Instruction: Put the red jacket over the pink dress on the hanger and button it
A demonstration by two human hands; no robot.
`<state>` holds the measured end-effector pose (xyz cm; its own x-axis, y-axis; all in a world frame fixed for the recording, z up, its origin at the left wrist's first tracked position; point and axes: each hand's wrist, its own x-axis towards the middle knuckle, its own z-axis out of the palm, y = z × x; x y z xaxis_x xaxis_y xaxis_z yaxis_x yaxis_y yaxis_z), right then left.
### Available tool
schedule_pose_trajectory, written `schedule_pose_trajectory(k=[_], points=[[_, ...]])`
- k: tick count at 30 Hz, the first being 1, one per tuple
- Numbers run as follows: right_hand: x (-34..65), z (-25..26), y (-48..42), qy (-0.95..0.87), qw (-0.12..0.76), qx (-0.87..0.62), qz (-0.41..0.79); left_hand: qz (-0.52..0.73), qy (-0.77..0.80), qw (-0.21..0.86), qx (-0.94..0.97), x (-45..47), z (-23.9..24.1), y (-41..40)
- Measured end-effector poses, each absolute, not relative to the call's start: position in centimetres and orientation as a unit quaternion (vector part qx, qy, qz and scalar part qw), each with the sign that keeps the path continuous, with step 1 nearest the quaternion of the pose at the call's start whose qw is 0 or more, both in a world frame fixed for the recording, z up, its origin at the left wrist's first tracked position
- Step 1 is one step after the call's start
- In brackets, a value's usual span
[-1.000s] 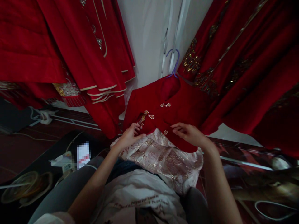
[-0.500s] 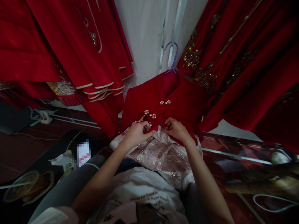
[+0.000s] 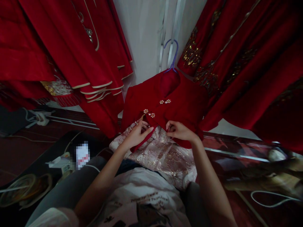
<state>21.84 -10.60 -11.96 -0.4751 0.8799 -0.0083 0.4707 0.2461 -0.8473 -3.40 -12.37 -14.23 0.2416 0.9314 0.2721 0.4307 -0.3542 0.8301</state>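
A red jacket (image 3: 184,91) hangs on a purple hanger (image 3: 175,56), its lower part spread over a shiny pale pink brocade cloth (image 3: 165,157) on my lap. Pearl-and-gold flower clasps (image 3: 165,101) sit below the neckline. More flower beads (image 3: 149,113) with a beaded trim run down toward my left hand (image 3: 138,134), which is closed on the left front edge. My right hand (image 3: 180,130) has its fingers curled in a pinch on the other front edge. Between the hands the front parts, showing the pale cloth beneath.
Red garments with cream piping (image 3: 94,69) hang at left; red ones with gold embroidery (image 3: 194,55) hang at right. A power strip (image 3: 65,162) and coiled cord (image 3: 21,189) lie at lower left. A metal rail (image 3: 236,154) and white cable loop (image 3: 272,201) are at right.
My hands have moved apart a little, and the jacket's front edges are spread wider. More of a red flap shows under my left hand. The view has shifted slightly.
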Motion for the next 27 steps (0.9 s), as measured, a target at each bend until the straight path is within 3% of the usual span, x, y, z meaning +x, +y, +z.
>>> schedule_pose_trajectory(k=[5,8,12,17,27], points=[[21.4,-8.6,-12.7,-0.695,0.269,-0.362,0.559,0.505,0.453,0.348,0.647,-2.3,-14.5,-12.5],[20.2,-7.8,-13.3,-0.703,0.309,-0.36,0.529,0.462,0.467,0.334,0.676,-1.7,-14.7,-12.6],[18.8,-8.2,-13.1,-0.726,0.365,-0.365,0.454,0.408,0.555,0.231,0.687,-0.3,-15.2,-13.0],[17.4,-10.4,-12.3,-0.751,0.373,-0.394,0.376,0.405,0.546,0.199,0.706,1.1,-16.1,-13.3],[16.3,-12.8,-11.1,-0.746,0.374,-0.426,0.35,0.503,0.474,0.399,0.602,-0.8,-16.8,-13.4]])
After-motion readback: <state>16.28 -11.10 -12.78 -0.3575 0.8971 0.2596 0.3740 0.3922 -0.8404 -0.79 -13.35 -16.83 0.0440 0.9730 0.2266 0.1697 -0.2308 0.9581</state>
